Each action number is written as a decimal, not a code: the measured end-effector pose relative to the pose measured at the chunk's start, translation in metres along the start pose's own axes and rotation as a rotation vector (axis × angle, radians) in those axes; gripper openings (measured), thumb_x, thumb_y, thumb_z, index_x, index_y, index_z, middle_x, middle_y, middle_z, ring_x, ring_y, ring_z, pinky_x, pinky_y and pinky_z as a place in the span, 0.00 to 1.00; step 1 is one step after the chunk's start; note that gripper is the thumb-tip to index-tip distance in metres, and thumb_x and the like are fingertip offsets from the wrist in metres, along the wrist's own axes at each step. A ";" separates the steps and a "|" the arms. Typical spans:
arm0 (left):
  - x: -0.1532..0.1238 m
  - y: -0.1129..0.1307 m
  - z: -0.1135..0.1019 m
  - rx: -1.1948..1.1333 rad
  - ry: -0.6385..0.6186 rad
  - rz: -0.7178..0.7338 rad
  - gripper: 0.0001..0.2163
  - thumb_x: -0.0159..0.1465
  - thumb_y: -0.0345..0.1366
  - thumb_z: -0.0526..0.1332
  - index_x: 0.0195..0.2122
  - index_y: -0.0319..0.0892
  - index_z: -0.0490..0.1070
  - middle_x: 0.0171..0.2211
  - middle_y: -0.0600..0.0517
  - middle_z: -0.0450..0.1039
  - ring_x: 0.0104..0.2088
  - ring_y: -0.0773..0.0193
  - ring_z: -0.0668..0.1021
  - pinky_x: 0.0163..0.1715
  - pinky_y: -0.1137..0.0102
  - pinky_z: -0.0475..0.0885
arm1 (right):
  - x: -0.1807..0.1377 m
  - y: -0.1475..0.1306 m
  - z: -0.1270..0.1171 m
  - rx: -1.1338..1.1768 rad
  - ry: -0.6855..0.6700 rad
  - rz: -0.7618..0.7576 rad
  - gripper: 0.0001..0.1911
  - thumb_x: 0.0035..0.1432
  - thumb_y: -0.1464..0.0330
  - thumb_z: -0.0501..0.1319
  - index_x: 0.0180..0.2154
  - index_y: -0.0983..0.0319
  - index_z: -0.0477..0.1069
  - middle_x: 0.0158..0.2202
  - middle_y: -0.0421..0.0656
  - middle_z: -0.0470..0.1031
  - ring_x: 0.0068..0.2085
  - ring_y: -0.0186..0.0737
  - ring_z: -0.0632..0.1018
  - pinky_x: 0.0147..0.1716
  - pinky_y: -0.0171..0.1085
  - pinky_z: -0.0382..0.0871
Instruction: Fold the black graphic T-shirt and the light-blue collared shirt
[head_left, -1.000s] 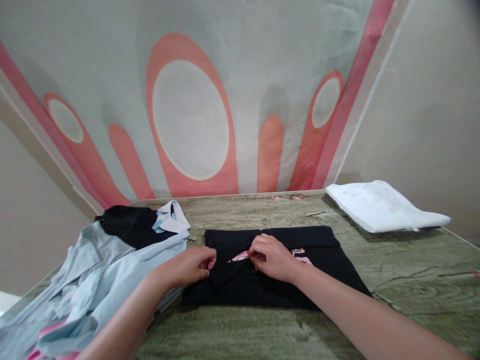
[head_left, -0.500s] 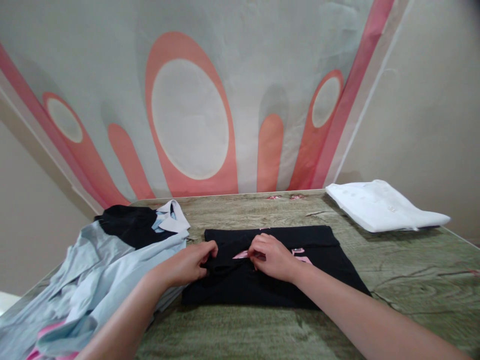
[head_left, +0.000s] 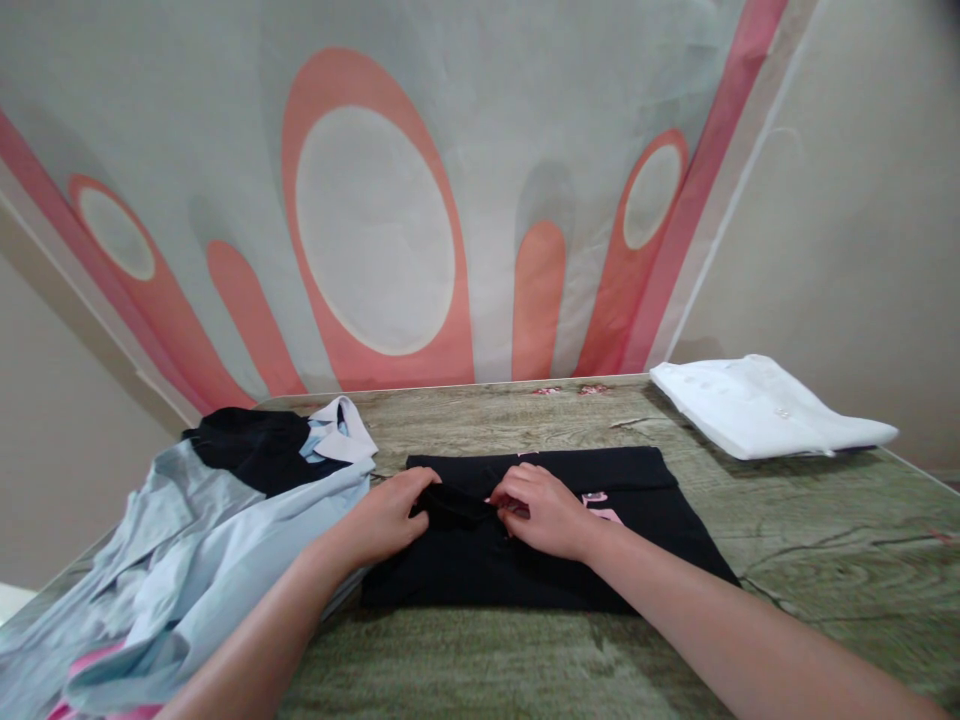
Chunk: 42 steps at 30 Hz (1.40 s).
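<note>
A black garment with a pink print, perhaps a T-shirt (head_left: 645,540), lies folded into a flat rectangle in front of me. At its left side my left hand (head_left: 394,510) is closed, pinching a loose black fold of the cloth between thumb and fingers. My right hand (head_left: 540,512) rests over the middle of the garment, fingers curled and pinching the cloth beside the pink print. Part of that print shows to the right of the hand; the rest is hidden under the hand and folds.
Loose light-blue and grey clothes (head_left: 217,540), with a black piece (head_left: 247,445) and a white collar (head_left: 349,430), are heaped at the left. A folded white garment (head_left: 765,410) lies at the right back of the wooden table (head_left: 465,660). A patterned wall panel (head_left: 495,180) stands behind.
My left hand has turned and raised the black fold slightly, covering more of the pink print. The right hand stays nearly in place. The view has shifted a little.
</note>
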<state>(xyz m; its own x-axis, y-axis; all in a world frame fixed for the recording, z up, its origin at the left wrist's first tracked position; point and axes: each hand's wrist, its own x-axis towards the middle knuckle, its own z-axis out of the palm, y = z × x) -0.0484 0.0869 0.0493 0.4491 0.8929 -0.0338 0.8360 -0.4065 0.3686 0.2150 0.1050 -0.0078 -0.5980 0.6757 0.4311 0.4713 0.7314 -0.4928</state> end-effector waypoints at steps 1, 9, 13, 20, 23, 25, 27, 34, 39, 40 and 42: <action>0.001 0.002 0.002 -0.025 0.016 0.006 0.14 0.56 0.29 0.55 0.44 0.44 0.66 0.41 0.51 0.72 0.41 0.59 0.74 0.41 0.68 0.65 | 0.000 -0.001 0.000 -0.005 -0.003 0.005 0.09 0.52 0.75 0.63 0.37 0.59 0.72 0.36 0.41 0.74 0.39 0.39 0.73 0.41 0.39 0.64; 0.010 -0.010 0.011 -0.023 0.113 -0.074 0.08 0.59 0.31 0.55 0.39 0.44 0.70 0.32 0.54 0.72 0.33 0.62 0.74 0.34 0.70 0.64 | 0.000 -0.003 0.001 -0.045 -0.016 0.022 0.10 0.52 0.72 0.66 0.38 0.59 0.72 0.37 0.42 0.74 0.41 0.41 0.72 0.42 0.40 0.63; 0.009 -0.008 0.007 -0.035 0.094 -0.024 0.10 0.58 0.32 0.58 0.41 0.44 0.70 0.36 0.53 0.74 0.37 0.61 0.74 0.38 0.69 0.65 | 0.000 -0.005 0.000 -0.057 -0.021 0.029 0.09 0.53 0.70 0.66 0.38 0.59 0.72 0.37 0.42 0.74 0.41 0.41 0.72 0.42 0.40 0.63; 0.002 0.004 -0.006 -0.034 -0.024 0.016 0.09 0.55 0.31 0.57 0.38 0.44 0.66 0.35 0.54 0.71 0.35 0.62 0.73 0.36 0.70 0.65 | -0.001 -0.009 -0.001 -0.079 -0.038 0.045 0.11 0.52 0.64 0.69 0.37 0.59 0.73 0.36 0.42 0.72 0.41 0.41 0.71 0.41 0.40 0.62; 0.001 0.007 -0.004 -0.015 -0.034 0.052 0.09 0.56 0.32 0.59 0.39 0.44 0.66 0.36 0.53 0.71 0.37 0.60 0.72 0.38 0.69 0.65 | 0.000 -0.008 0.000 -0.076 -0.032 0.035 0.09 0.51 0.67 0.69 0.35 0.59 0.72 0.36 0.41 0.71 0.40 0.41 0.70 0.40 0.40 0.62; 0.001 0.008 -0.002 0.008 -0.002 0.070 0.05 0.58 0.33 0.57 0.36 0.44 0.67 0.35 0.52 0.70 0.38 0.60 0.72 0.39 0.68 0.65 | -0.001 -0.007 0.000 -0.070 -0.026 0.031 0.07 0.52 0.68 0.68 0.35 0.59 0.72 0.35 0.41 0.71 0.40 0.40 0.70 0.41 0.40 0.62; 0.001 0.011 -0.004 0.006 0.027 0.078 0.03 0.60 0.33 0.56 0.36 0.44 0.67 0.35 0.52 0.71 0.38 0.60 0.73 0.39 0.68 0.65 | -0.001 -0.008 0.000 -0.067 -0.028 0.036 0.06 0.54 0.68 0.66 0.35 0.60 0.72 0.35 0.42 0.71 0.40 0.40 0.70 0.41 0.40 0.62; -0.004 0.019 -0.018 -0.042 -0.004 0.038 0.05 0.63 0.36 0.54 0.39 0.45 0.66 0.35 0.54 0.73 0.35 0.62 0.73 0.38 0.70 0.65 | 0.000 -0.012 -0.004 -0.072 -0.083 0.062 0.16 0.52 0.56 0.68 0.37 0.60 0.73 0.37 0.43 0.71 0.41 0.42 0.69 0.41 0.41 0.60; -0.005 0.016 -0.020 -0.055 -0.005 0.046 0.05 0.63 0.36 0.54 0.39 0.45 0.65 0.34 0.55 0.73 0.33 0.63 0.73 0.36 0.71 0.63 | 0.000 -0.014 -0.007 -0.078 -0.132 0.031 0.20 0.49 0.53 0.68 0.39 0.59 0.74 0.37 0.43 0.72 0.42 0.43 0.69 0.42 0.42 0.59; -0.005 0.016 -0.021 -0.055 -0.012 0.046 0.05 0.63 0.36 0.54 0.39 0.45 0.65 0.34 0.55 0.72 0.33 0.63 0.73 0.36 0.71 0.63 | 0.000 -0.014 -0.007 -0.080 -0.136 0.026 0.20 0.48 0.54 0.69 0.39 0.59 0.74 0.37 0.43 0.72 0.42 0.43 0.69 0.41 0.42 0.58; -0.007 0.017 -0.025 -0.067 -0.047 0.052 0.05 0.61 0.33 0.55 0.38 0.44 0.66 0.33 0.55 0.72 0.33 0.64 0.73 0.35 0.72 0.63 | -0.001 -0.014 -0.007 -0.073 -0.140 0.020 0.17 0.48 0.58 0.70 0.38 0.59 0.74 0.37 0.42 0.73 0.41 0.43 0.69 0.41 0.41 0.58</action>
<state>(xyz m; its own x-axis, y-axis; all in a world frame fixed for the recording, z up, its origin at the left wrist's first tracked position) -0.0452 0.0785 0.0790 0.5069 0.8601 -0.0565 0.7891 -0.4367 0.4320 0.2133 0.0946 0.0037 -0.6702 0.6747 0.3093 0.5268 0.7260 -0.4420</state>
